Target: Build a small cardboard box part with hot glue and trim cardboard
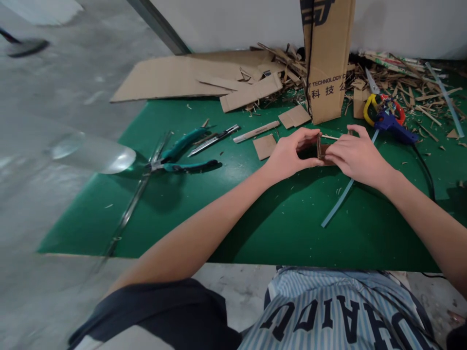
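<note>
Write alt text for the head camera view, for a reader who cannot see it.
A person's left hand holds a small cardboard piece above a green table, with the right hand close against it. Beyond, a tall printed cardboard panel stands among cardboard scraps; a blue glue gun and scissors lie to the right, teal-handled pliers to the left.

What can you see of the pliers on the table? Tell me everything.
These pliers have teal-and-dark, rubbery-looking handles and a grey, metallic-looking head. They lie on the green tabletop, handles spread apart toward the right of the view, the head toward the left, over a long shiny strip. Nobody is gripping them.
</note>
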Tool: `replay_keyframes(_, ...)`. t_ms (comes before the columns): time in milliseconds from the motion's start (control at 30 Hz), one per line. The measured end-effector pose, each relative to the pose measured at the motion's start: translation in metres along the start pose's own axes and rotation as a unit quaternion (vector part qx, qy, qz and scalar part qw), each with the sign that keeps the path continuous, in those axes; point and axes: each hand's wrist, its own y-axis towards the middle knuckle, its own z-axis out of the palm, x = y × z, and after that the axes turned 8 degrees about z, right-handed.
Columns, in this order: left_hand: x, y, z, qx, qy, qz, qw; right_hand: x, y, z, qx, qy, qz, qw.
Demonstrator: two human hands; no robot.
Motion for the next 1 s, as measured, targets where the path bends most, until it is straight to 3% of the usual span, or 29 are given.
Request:
replay_keyframes(133,-0.002,0.0,-0.001,0.007,0.007,0.0,1.0,0.004,0.001,-0.003,0.035,0.02,0.011,0.999)
replay_keyframes(333,-0.003,-0.001,0.0,0.018,0.047,0.01,0.999,-0.01,-0.011,-0.019,-0.015,0.086,0.009,0.996)
replay_keyframes(500,-0.005,-0.001,-0.001,0.024,0.073,0.035,0.996,-0.036,-0.031,-0.031,0.053,0.118,0.047,0.991)
replay_keyframes(700,-0.008,-0.001,-0.004,0.033,0.158,0.085,0.983,-0.035,-0.045,-0.028,-0.018,0.156,0.068,0.985)
replay_keyframes(900,-0.007,-0.003,-0.001,0.03,0.193,0.108,0.975,-0.032,-0.044,-0.02,-0.01,0.161,0.13,0.978)
replay_keyframes(1000,-0.006,-0.003,0.0,0.028,0.202,0.118,0.972,-0.035,-0.044,-0.017,-0.021,0.16,0.126,0.979)
